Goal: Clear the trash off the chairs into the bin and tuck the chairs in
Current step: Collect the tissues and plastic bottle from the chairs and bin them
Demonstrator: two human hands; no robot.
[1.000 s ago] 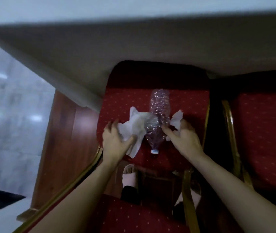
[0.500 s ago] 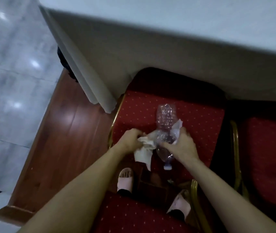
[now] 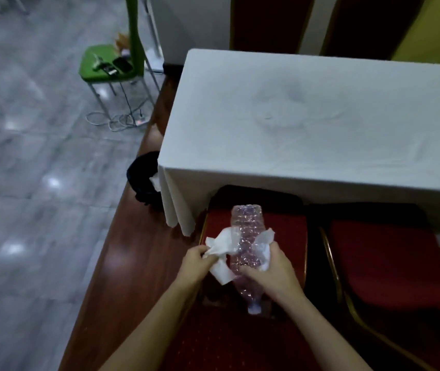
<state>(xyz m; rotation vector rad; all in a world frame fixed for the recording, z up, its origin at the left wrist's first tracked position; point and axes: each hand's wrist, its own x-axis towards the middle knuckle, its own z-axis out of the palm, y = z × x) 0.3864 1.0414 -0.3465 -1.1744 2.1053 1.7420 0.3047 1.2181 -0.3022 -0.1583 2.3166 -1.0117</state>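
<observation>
Trash pickup under way; nothing from this chair has reached the bin yet. The bin stands on the floor at the left corner of the bench, partly hidden by the hanging white cloth. Something white shows inside its rim, so I judge some trash may already be in there, though I cannot tell what it is.

My left hand is closed, fingers pinching a crumpled white tissue, which trails down below my knuckles. My right hand is curled around the crushed plastic bottle at its lower half, with a second bit of tissue pressed between palm and bottle. The bottle points away from me, cap end toward me, base over the red seat. Whether it is lifted clear of the seat or resting on it, I cannot tell.

The neighbouring chair on my right shows a bare red seat as far as visible.

Left to do, by my judgement: carry this handful left to the bin, drop it, then push both chairs under the bench. The near chair's seat sits only partly under the cloth edge, so it is not tucked in.
</observation>
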